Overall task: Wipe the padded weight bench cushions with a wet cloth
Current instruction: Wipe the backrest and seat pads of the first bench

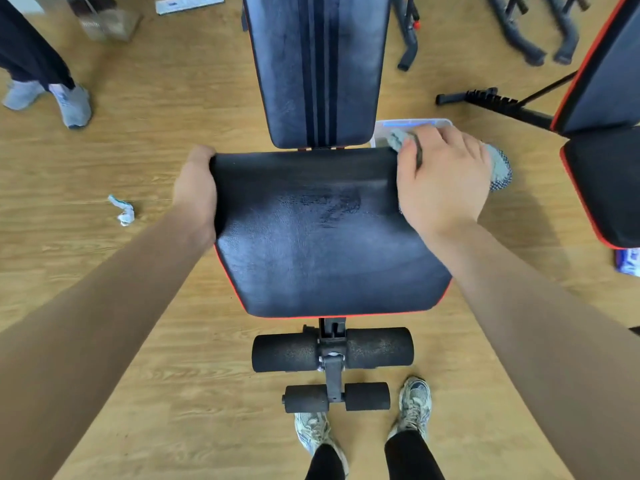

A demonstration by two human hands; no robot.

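The black seat cushion (311,244) with red trim fills the middle of the head view, with damp streaks near its centre. Beyond it the black back cushion (317,71) stretches away, also streaked. My left hand (195,188) grips the seat's far left corner, fingers curled over the edge. My right hand (445,178) presses a grey cloth (500,168) against the seat's far right edge, and the cloth sticks out on both sides of the hand.
A white basin (412,124) sits on the wood floor just behind my right hand. Foam leg rollers (332,348) and my feet are below the seat. Another bench (606,140) stands at right, a crumpled rag (123,211) lies at left, and another person's feet (52,98) stand far left.
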